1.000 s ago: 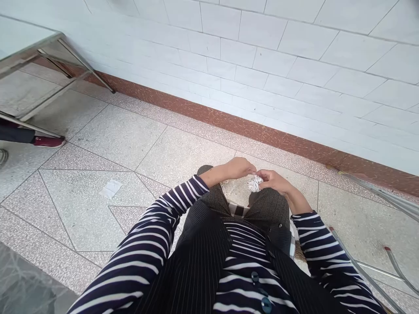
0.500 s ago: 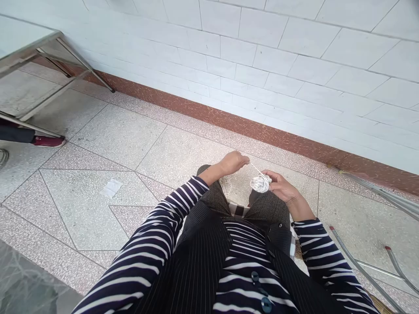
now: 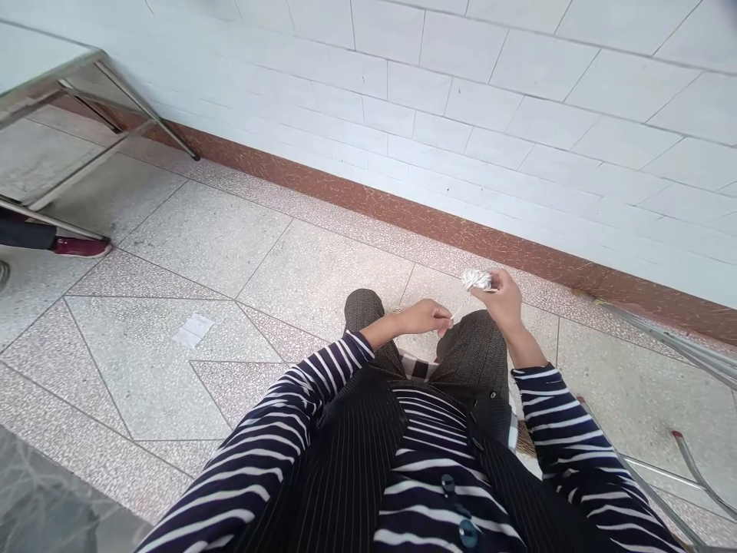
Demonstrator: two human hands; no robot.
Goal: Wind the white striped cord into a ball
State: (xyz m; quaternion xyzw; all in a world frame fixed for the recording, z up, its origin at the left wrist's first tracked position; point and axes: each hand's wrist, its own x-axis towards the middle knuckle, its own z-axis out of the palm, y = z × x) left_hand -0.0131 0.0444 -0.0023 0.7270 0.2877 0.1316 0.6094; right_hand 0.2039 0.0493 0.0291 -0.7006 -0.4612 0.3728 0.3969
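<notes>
Closest of all is the person's striped shirt, navy and white, with two big buttons down the front and a dark pinstriped vest open over it. Past that come the knees, apart, in grey-brown trousers.

Out over the knees the two hands are busy with a ball of white string. The left hand is the lower of the two, its grip pinching a thin strand between the fingertips. That strand slants up to the ball, which sits in the right hand, higher and a little farther out, just beyond the right knee. There the grip is closed around one side of the ball, thumb below and fingers behind, so most of the wound string shows.

Off to the right, a red-tipped metal tube curves above the speckled floor. To the left a creased white paper lies flat on it. Farther left I can see somebody's dark red shoe by the leg of a metal-framed table. Behind everything run a reddish-brown skirting and the white tiled wall.
</notes>
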